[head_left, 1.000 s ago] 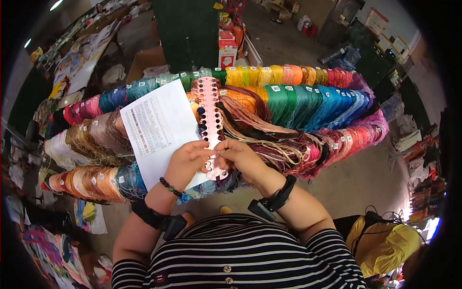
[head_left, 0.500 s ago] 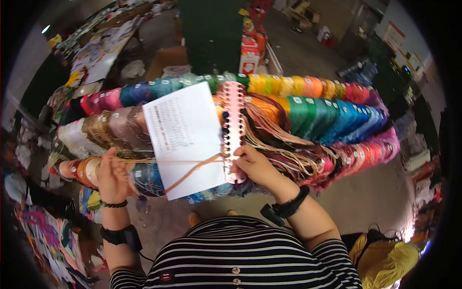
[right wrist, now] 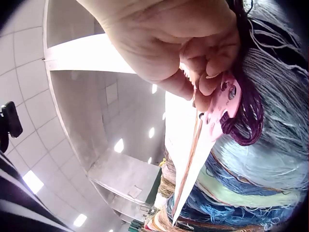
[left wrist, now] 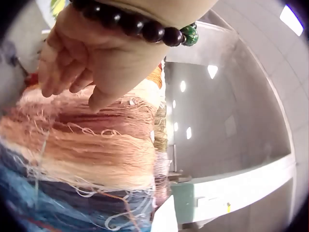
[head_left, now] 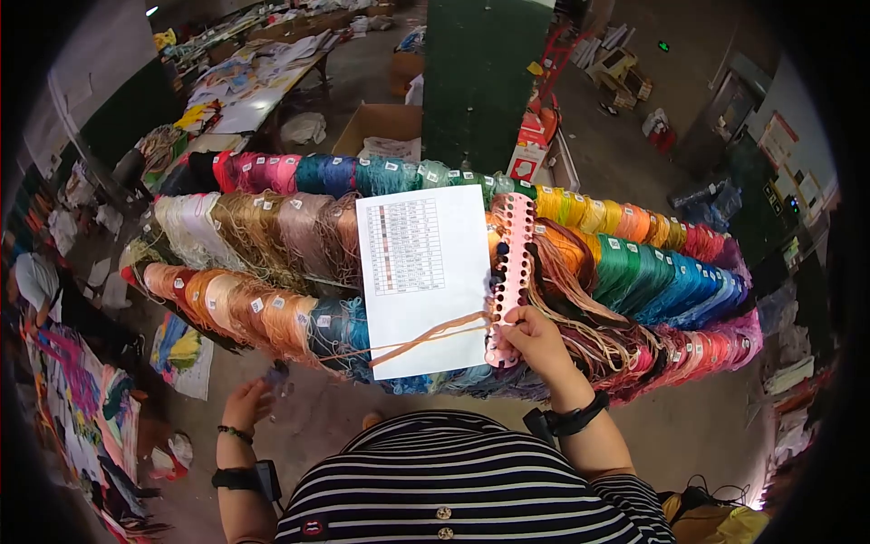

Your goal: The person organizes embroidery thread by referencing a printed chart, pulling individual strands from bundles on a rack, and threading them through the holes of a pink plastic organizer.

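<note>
Thread (head_left: 435,333) trailing left off the pink card (head_left: 516,258)'s near end, pinched by right hand (head_left: 541,346), could snag near-left skeins (head_left: 281,319) if tugged; left hand (head_left: 246,404) well apart, fingers loosely bent.

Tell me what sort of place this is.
Probably a thread or embroidery workshop. Labelled skeins of coloured thread sit in long rows, a pink holed card has strands looped along its edges, and a printed sheet beside it carries a table with colour swatches.
</note>
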Action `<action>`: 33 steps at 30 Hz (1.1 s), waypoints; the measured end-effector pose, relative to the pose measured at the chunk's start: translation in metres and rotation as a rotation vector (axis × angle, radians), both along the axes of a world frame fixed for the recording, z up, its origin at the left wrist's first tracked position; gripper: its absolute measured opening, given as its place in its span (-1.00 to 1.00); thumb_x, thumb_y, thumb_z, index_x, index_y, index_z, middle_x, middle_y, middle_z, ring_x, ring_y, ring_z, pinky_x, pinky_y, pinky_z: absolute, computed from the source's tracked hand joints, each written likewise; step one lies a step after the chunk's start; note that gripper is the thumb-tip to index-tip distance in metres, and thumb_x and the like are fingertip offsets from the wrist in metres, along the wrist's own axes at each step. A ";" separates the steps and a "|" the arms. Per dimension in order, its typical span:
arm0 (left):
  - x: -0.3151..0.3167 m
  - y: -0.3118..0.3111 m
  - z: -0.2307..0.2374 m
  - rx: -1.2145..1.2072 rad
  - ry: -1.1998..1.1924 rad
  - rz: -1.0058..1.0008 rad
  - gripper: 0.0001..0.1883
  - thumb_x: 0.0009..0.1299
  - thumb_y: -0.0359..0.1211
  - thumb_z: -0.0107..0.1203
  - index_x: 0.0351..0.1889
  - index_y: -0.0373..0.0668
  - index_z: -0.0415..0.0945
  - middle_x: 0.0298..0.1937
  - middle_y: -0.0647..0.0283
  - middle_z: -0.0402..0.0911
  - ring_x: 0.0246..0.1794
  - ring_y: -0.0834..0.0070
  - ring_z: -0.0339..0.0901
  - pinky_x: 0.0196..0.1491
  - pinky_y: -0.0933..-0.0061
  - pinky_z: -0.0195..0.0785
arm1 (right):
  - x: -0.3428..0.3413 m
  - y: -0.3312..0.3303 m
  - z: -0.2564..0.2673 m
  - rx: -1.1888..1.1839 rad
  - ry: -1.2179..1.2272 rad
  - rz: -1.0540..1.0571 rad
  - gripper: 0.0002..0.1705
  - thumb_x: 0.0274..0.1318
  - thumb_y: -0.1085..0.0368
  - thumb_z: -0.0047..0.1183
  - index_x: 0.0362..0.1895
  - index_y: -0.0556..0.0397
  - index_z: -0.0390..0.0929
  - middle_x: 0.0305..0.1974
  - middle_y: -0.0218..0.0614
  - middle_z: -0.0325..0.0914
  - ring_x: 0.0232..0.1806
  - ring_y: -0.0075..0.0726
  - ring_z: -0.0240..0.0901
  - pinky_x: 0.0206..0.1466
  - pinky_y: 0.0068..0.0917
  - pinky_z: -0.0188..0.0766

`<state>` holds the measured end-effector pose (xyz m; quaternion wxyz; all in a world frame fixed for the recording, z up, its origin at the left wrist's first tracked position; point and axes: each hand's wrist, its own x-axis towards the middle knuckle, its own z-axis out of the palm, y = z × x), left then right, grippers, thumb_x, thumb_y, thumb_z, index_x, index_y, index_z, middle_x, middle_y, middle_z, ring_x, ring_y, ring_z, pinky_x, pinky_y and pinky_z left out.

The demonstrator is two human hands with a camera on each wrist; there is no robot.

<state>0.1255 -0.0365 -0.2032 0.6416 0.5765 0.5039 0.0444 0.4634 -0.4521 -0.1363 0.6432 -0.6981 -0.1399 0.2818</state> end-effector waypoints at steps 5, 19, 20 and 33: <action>0.047 0.006 0.014 0.122 -0.258 0.061 -0.69 0.45 -0.15 0.02 0.05 -0.06 0.48 -0.09 0.39 0.61 -0.26 0.61 0.54 -0.26 0.58 0.37 | -0.003 0.003 0.005 0.011 -0.030 -0.034 -0.87 0.25 0.34 0.02 -0.24 0.16 0.41 -0.47 -0.36 0.55 -0.52 -0.59 0.44 -0.47 -0.66 0.37; 0.089 0.036 -0.017 0.130 -0.420 0.022 -0.92 0.39 -0.35 0.10 -0.20 -0.06 0.45 -0.40 0.44 0.51 -0.46 0.70 0.45 -0.44 0.72 0.30 | -0.017 -0.003 0.001 0.173 -0.057 -0.149 -0.89 0.23 0.38 0.04 -0.21 0.15 0.44 -0.42 -0.40 0.53 -0.46 -0.65 0.42 -0.40 -0.68 0.38; 0.090 0.036 -0.016 0.135 -0.425 0.013 -0.92 0.40 -0.35 0.10 -0.20 -0.05 0.45 -0.40 0.46 0.50 -0.47 0.72 0.44 -0.44 0.73 0.29 | -0.018 -0.004 -0.002 0.178 -0.068 -0.163 -0.88 0.23 0.39 0.04 -0.19 0.16 0.44 -0.42 -0.41 0.53 -0.46 -0.65 0.42 -0.39 -0.68 0.38; 0.091 0.024 -0.004 0.134 -0.335 0.086 -0.94 0.42 -0.30 0.08 -0.20 0.01 0.46 -0.37 0.51 0.50 -0.44 0.76 0.42 -0.44 0.78 0.24 | -0.024 -0.009 -0.013 0.239 -0.110 -0.206 -0.88 0.23 0.45 0.00 -0.15 0.18 0.43 -0.43 -0.48 0.48 -0.46 -0.70 0.36 -0.38 -0.71 0.30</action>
